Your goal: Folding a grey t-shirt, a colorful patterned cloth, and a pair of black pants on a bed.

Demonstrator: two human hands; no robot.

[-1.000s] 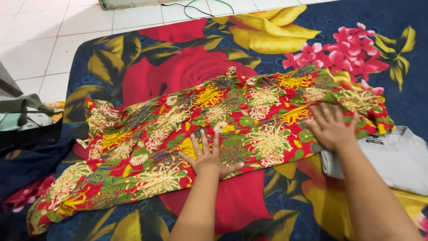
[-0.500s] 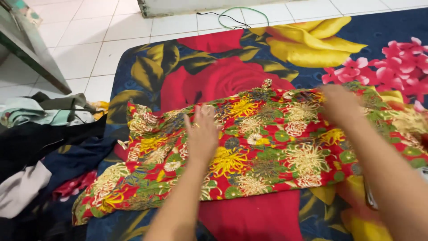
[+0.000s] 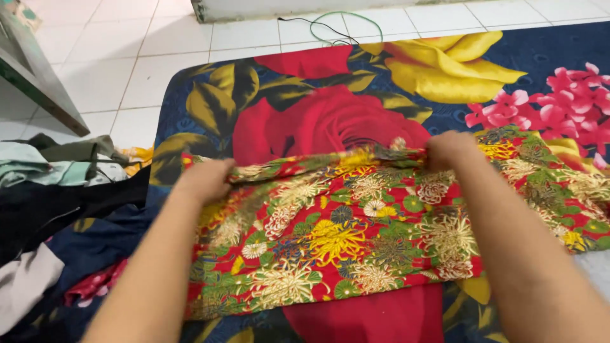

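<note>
A red garment with a yellow and green flower print (image 3: 356, 235) lies on a dark blue mat with big red and yellow flowers (image 3: 330, 114). Its left part is doubled over onto the rest. My left hand (image 3: 206, 180) grips the far edge of the fold at the left. My right hand (image 3: 448, 149) pinches the same far edge further right. Both forearms reach over the cloth from the near side. The garment's right end stretches flat toward the right edge of the view.
A heap of clothes in black, pale green, grey and white (image 3: 44, 209) lies at the left on the mat's edge. White floor tiles (image 3: 159, 44) lie beyond the mat, with a green cable (image 3: 346, 19) at the back and a furniture edge (image 3: 32, 76) at the far left.
Both hands lay flat on the spread garment a second ago. They have since gripped its far edge, and the left part is now folded over.
</note>
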